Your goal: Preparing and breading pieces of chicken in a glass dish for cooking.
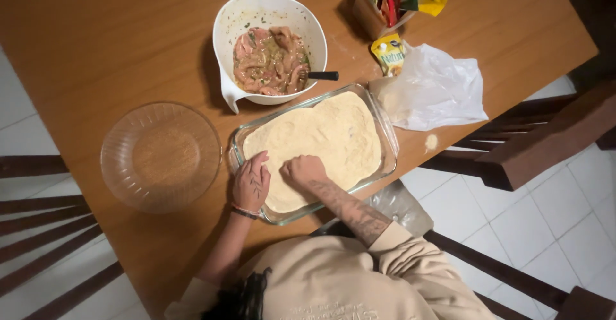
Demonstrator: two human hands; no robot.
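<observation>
Two hands being pressed into flour in glass dish (pixel 385 134) on bench (pixel 96 37).
Left hand (pixel 251 182) fingers flat, spread, holding nothing; right hand (pixel 303 169) curled, grip unclear. Even, gentle pressure is being advised.

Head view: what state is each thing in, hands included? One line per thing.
Glass baking dish: filled with pale flour, spread flat.
White bowl: holds marinated meat strips, a dark utensil handle sticking out.
Clear glass plate: empty.
Plastic bag: crumpled, lying flat.
Left hand: resting on the dish's near rim.
Right hand: fist pressed into the flour.
</observation>
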